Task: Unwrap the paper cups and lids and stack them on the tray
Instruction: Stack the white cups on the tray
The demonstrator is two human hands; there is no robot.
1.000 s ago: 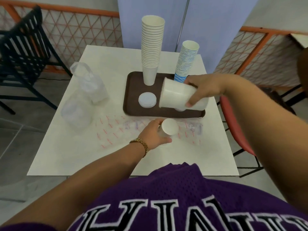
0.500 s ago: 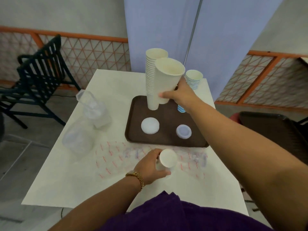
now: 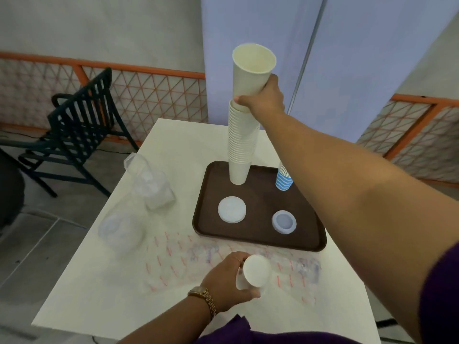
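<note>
A brown tray [image 3: 206, 209] lies on the white table. On it stands a tall stack of cream paper cups [image 3: 242, 145]. My right hand [image 3: 260, 100] grips a cream cup [image 3: 250, 70] upright at the very top of that stack. A shorter stack of blue-striped cups [image 3: 283, 180] stands behind my right forearm. Two white lids, a larger lid [image 3: 231, 209] and a smaller lid [image 3: 284, 221], lie flat on the tray. My left hand [image 3: 228, 281] holds wrapped cups [image 3: 255, 270] lying in a clear plastic sleeve [image 3: 298, 269] near the table's front edge.
Crumpled clear plastic bags [image 3: 139, 202] with lids inside sit on the table's left side. A dark slatted chair [image 3: 74, 125] stands off the table's far left corner. An orange mesh fence [image 3: 149, 95] and a pale blue panel [image 3: 347, 58] lie behind.
My right hand has lifted the cream cup from beside the tall stack up to its top. The view has tilted upward. My left hand stays on the wrapped cups.
</note>
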